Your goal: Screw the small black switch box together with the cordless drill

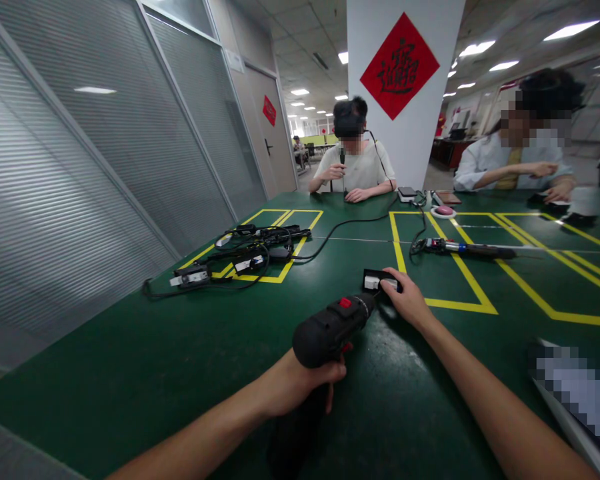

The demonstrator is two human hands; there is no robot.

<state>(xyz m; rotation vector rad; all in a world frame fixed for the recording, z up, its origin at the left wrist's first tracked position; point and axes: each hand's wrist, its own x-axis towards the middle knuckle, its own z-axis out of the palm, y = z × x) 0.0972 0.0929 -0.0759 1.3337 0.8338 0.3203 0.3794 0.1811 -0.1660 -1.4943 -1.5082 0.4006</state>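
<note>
My left hand [307,380] is wrapped round the grip of a black cordless drill [327,328], which has a red switch on top. The drill points away from me, and its tip meets or nearly meets a small black box [371,273] with a white part in its front. Fingers and thumb of my right hand [407,299] pinch that box at its right end, low over the green table [220,353]. Whether the bit touches the box I cannot tell, as its end is partly hidden.
Black cables and adapters [260,250] lie in a heap at the left. An electric screwdriver [470,249] rests at the right, with a pink round thing [444,211] behind it. A blurred-out screen [580,393] stands near right. Two people sit across the table.
</note>
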